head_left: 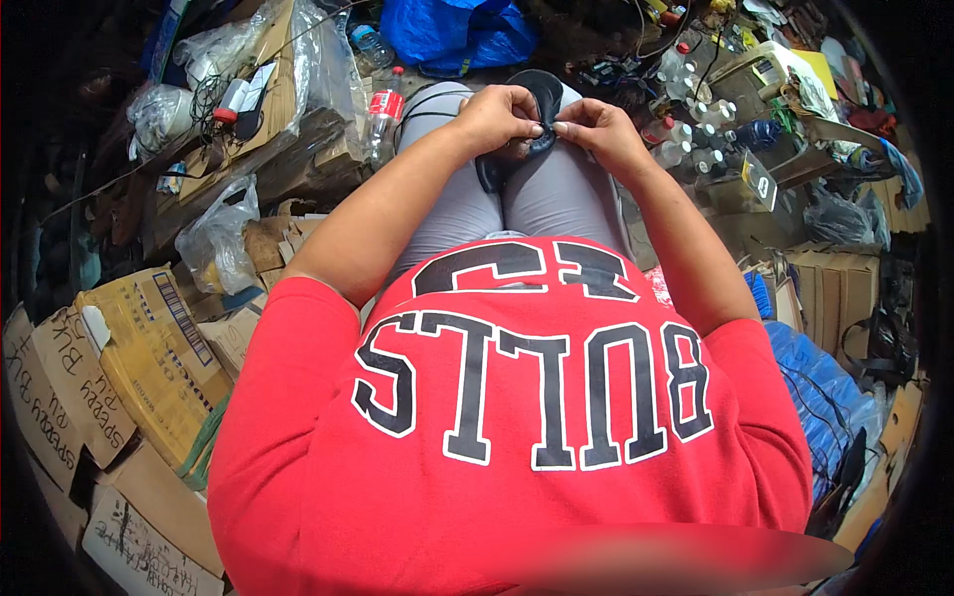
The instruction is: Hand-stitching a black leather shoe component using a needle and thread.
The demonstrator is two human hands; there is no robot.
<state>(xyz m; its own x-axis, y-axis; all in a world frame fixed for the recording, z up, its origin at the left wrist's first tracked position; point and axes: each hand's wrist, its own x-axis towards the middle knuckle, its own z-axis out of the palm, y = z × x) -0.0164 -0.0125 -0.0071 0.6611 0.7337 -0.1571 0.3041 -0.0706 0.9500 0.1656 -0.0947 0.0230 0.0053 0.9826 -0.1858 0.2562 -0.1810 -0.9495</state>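
Over my grey-trousered thighs, a black shoe-shaped piece [543, 89] rests between my knees, its rounded end pointing away from me. My left hand [494, 117] pinches its near part between thumb and curled fingers. From the other side my right hand [602, 131] pinches the same spot, its fingertips almost meeting the left thumb. Whether a thread or small part lies between the fingertips is too small to tell. Below the hands, the lower part of the piece is partly hidden. A thin black cord [425, 99] loops over my left thigh.
A red-capped plastic bottle [385, 117] stands beside my left knee, near a cluttered wooden bench [263, 149]. Ahead lies a blue bag [457, 35]. Several small bottles [686, 129] crowd the right. Cardboard boxes [154, 348] fill the near left; blue plastic wrapping [810, 382] lies at right.
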